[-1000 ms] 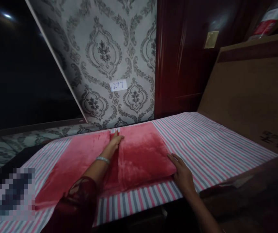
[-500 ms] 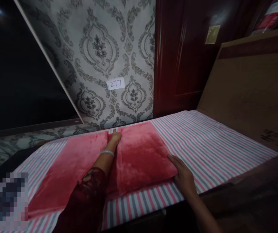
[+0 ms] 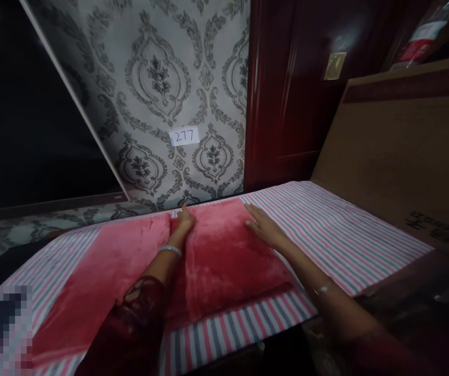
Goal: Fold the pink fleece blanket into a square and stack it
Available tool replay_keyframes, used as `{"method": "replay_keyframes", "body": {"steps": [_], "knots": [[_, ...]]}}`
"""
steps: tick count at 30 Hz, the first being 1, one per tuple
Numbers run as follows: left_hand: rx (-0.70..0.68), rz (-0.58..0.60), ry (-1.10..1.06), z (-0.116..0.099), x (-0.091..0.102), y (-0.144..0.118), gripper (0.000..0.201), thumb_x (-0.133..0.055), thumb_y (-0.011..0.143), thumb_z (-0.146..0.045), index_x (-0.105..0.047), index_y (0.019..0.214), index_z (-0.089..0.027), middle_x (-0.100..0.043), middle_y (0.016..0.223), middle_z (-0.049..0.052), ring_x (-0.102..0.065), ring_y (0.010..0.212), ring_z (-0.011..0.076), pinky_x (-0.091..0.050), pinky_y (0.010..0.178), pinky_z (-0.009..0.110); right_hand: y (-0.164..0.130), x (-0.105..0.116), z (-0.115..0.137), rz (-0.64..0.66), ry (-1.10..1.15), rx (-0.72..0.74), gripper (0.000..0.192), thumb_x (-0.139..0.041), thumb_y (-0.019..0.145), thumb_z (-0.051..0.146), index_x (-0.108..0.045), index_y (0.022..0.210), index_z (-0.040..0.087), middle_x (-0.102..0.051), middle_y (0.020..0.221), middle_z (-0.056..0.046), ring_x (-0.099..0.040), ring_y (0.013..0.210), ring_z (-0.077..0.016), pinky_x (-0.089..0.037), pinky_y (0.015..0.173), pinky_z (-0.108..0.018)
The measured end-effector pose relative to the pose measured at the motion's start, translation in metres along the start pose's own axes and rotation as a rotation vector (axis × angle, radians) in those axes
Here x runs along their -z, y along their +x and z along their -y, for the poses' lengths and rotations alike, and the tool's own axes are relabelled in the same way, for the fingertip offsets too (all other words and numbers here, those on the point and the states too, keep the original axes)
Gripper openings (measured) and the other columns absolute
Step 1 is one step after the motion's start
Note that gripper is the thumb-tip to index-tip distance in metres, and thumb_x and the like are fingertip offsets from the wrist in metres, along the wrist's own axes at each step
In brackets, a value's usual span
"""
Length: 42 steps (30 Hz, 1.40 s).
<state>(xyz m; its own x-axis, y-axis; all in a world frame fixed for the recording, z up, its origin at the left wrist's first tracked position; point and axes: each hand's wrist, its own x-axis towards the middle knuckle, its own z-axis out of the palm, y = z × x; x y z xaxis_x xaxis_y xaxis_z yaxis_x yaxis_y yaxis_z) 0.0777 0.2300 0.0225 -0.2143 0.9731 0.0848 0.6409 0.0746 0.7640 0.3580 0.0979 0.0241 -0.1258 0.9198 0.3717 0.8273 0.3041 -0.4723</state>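
Note:
A red plush cloth (image 3: 224, 256) lies folded on a table covered with a pink, grey and white striped sheet (image 3: 338, 230). Its right part is doubled over the rest, with a fold line down the middle. My left hand (image 3: 185, 219) presses flat on that fold line near the far edge, a silver bracelet on the wrist. Palm down and fingers spread, my right hand (image 3: 261, 227) rests on the far right edge of the folded part. Neither hand grips anything.
Grey damask wallpaper with a small paper label reading 277 (image 3: 184, 136) stands behind the table. A dark red wooden door (image 3: 287, 94) is at the back right. A brown cardboard sheet (image 3: 400, 151) leans along the table's right side. A dark panel (image 3: 24, 115) fills the left.
My right hand has left the near right corner of the folded cloth and slid forward to its far right edge. My left hand has stayed on the fold line.

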Motion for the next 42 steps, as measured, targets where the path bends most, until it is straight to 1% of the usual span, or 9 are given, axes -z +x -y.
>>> {"method": "replay_keyframes", "body": {"steps": [4, 7, 12, 24, 27, 31, 35, 39, 42], "knots": [[-0.183, 0.015, 0.183, -0.014, -0.006, -0.008, 0.065, -0.059, 0.083, -0.02, -0.049, 0.147, -0.022, -0.044, 0.156, 0.015, -0.038, 0.146, 0.0336, -0.032, 0.119, 0.05, 0.076, -0.026, 0.026, 0.218, -0.171, -0.192, 0.064, -0.042, 0.101, 0.04, -0.028, 0.161, 0.019, -0.026, 0.166, -0.014, -0.024, 0.153, -0.0293, -0.029, 0.12, -0.05], [-0.309, 0.066, 0.351, -0.011, -0.021, -0.016, 0.062, -0.059, 0.089, -0.034, -0.048, 0.149, -0.021, -0.036, 0.162, 0.015, -0.023, 0.153, 0.0333, -0.016, 0.124, 0.054, 0.096, -0.047, 0.032, 0.251, -0.253, -0.282, 0.059, -0.035, 0.104, 0.044, -0.027, 0.161, 0.027, -0.022, 0.168, -0.01, -0.017, 0.155, -0.0316, -0.021, 0.12, -0.059], [-0.355, 0.112, 0.725, 0.011, -0.042, -0.027, 0.068, -0.04, 0.098, -0.055, -0.036, 0.157, -0.021, -0.033, 0.163, 0.019, -0.022, 0.153, 0.0363, -0.022, 0.119, 0.06, 0.08, -0.085, 0.014, 0.262, -0.325, -0.278, 0.059, -0.03, 0.105, 0.05, -0.032, 0.159, 0.028, -0.019, 0.169, -0.006, -0.012, 0.156, -0.0314, -0.017, 0.12, -0.061], [-0.34, 0.129, 0.743, 0.018, -0.049, -0.032, 0.077, -0.034, 0.096, -0.062, -0.035, 0.157, -0.014, -0.034, 0.161, 0.025, -0.024, 0.152, 0.0396, -0.021, 0.118, 0.062, 0.074, -0.104, -0.003, 0.249, -0.394, -0.273, 0.06, -0.023, 0.104, 0.054, -0.034, 0.159, 0.03, -0.025, 0.168, -0.006, -0.018, 0.154, -0.0302, -0.023, 0.119, -0.058], [-0.298, 0.221, 0.668, 0.014, -0.039, -0.026, 0.079, -0.036, 0.096, -0.063, -0.031, 0.158, -0.016, -0.027, 0.164, 0.024, -0.018, 0.154, 0.0381, -0.018, 0.12, 0.061, 0.072, -0.104, -0.002, 0.239, -0.394, -0.275, 0.059, -0.025, 0.104, 0.053, -0.035, 0.158, 0.03, -0.025, 0.168, -0.005, -0.02, 0.154, -0.0304, -0.024, 0.119, -0.057], [-0.242, 0.385, 0.595, -0.001, -0.012, -0.024, 0.071, -0.037, 0.097, -0.06, -0.034, 0.156, -0.022, -0.024, 0.166, 0.017, -0.017, 0.155, 0.0344, -0.019, 0.12, 0.059, 0.07, -0.099, 0.002, 0.206, -0.372, -0.258, 0.059, -0.027, 0.104, 0.049, -0.037, 0.157, 0.027, -0.029, 0.166, -0.008, -0.022, 0.153, -0.0323, -0.026, 0.117, -0.06], [-0.335, 0.372, 0.602, 0.0, 0.004, -0.057, 0.069, -0.042, 0.095, -0.059, -0.04, 0.153, -0.022, -0.025, 0.166, 0.017, -0.013, 0.156, 0.033, -0.01, 0.123, 0.06, 0.068, -0.096, 0.004, 0.202, -0.334, -0.261, 0.059, -0.028, 0.104, 0.049, -0.037, 0.158, 0.027, -0.029, 0.166, -0.008, -0.02, 0.153, -0.0331, -0.024, 0.118, -0.061], [-0.537, 0.341, 0.62, 0.026, 0.0, -0.112, 0.078, -0.044, 0.093, -0.066, -0.035, 0.156, -0.021, -0.027, 0.166, 0.018, -0.016, 0.155, 0.0341, -0.011, 0.124, 0.058, 0.069, -0.095, 0.004, 0.207, -0.313, -0.27, 0.059, -0.027, 0.104, 0.051, -0.036, 0.158, 0.027, -0.027, 0.167, -0.008, -0.018, 0.154, -0.033, -0.022, 0.119, -0.062], [-0.539, 0.302, 0.647, 0.042, -0.004, -0.135, 0.083, -0.041, 0.094, -0.068, -0.031, 0.158, -0.017, -0.024, 0.166, 0.021, -0.014, 0.156, 0.0359, -0.016, 0.122, 0.061, 0.069, -0.095, 0.003, 0.202, -0.305, -0.268, 0.059, -0.028, 0.104, 0.051, -0.036, 0.158, 0.027, -0.027, 0.167, -0.007, -0.018, 0.154, -0.0329, -0.02, 0.119, -0.061]]}}
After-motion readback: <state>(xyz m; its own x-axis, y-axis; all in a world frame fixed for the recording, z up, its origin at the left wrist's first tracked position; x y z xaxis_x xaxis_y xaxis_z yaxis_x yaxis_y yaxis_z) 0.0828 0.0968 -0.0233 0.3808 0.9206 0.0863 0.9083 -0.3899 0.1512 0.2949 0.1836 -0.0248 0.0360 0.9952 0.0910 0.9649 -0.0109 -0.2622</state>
